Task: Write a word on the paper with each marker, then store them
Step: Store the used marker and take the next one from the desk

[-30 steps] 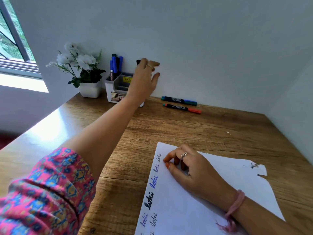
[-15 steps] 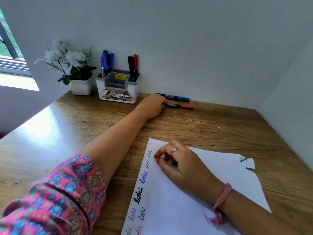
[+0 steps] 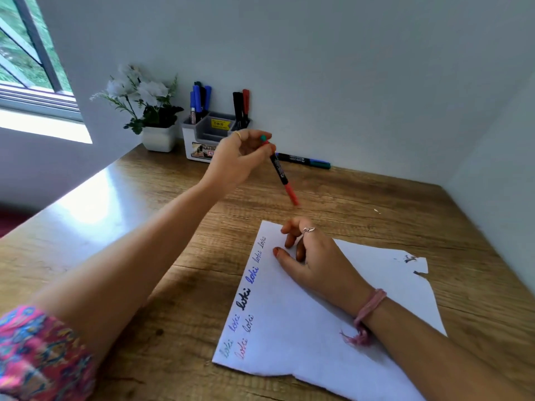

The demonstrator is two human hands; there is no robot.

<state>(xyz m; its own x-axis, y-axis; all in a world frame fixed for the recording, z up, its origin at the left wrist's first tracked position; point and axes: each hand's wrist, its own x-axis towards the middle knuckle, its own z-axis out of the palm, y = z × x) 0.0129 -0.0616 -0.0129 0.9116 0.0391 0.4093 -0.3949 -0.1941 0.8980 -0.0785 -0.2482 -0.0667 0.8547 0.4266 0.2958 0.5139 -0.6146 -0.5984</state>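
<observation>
1. Red-capped marker (image 3: 281, 172): a slim black barrel with a red cap at its lower end and a teal end plug at the top; the print on the barrel is too small to read. It hangs tilted above the counter (image 3: 173, 227), pinched near its upper end by the fingertips of the left hand (image 3: 240, 157).
2. Paper (image 3: 318, 328): a white sheet with torn edges, lying flat on the wood-grain counter. The cursive word "loki" runs along its left margin in thin black, blue, bold black, violet, green and red strokes.
3. Right hand (image 3: 312, 261): rests on the paper with fingers loosely curled, grasping nothing; a silver ring and a pink thread wristband are visible.
4. Organiser (image 3: 199, 140): a white and grey plastic box at the wall, bearing a yellow label, illegible. Blue markers (image 3: 198, 99) stand in its left compartment, black and red markers (image 3: 241, 105) in its right.
5. Green-capped marker (image 3: 304, 161): lies on the counter along the wall.
6. Flower pot (image 3: 159, 138): white, holding white flowers.
</observation>
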